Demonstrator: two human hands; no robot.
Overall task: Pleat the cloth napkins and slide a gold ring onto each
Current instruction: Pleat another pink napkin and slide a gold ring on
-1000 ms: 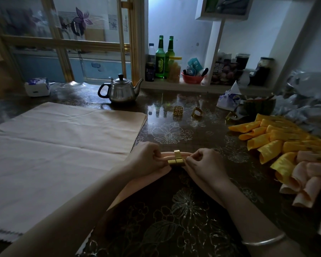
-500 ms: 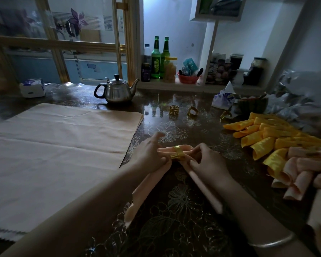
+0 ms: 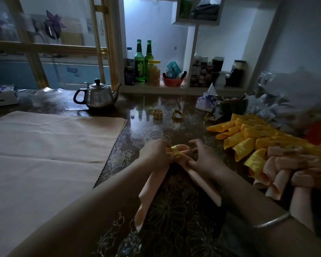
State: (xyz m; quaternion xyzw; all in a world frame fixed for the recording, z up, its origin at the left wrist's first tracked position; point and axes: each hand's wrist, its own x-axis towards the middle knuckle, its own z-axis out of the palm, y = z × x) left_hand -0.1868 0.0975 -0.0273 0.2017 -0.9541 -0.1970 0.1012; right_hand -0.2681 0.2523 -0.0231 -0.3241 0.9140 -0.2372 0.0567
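Note:
A pleated peach napkin (image 3: 152, 184) is bent in the middle, and its two ends trail toward me over the dark floral table. A gold ring (image 3: 176, 152) sits on the folded middle. My left hand (image 3: 156, 154) grips the napkin right beside the ring. My right hand (image 3: 202, 158) holds the fold on the ring's other side, some fingers lifted. Three loose gold rings lie farther back: one (image 3: 158, 114) stands upright, another ring (image 3: 176, 114) lies beside it, and a third ring (image 3: 209, 116) is near the pile.
A stack of flat peach cloths (image 3: 50, 149) covers the table's left. Ringed yellow and peach napkins (image 3: 263, 149) are piled at the right. A steel teapot (image 3: 97, 96) stands at the back, with bottles (image 3: 143, 62) and jars on the shelf behind.
The ring has slid leftward along the napkin's fold toward my left hand. The napkin's two ends have swung down toward me, and my right-hand fingers have loosened and spread.

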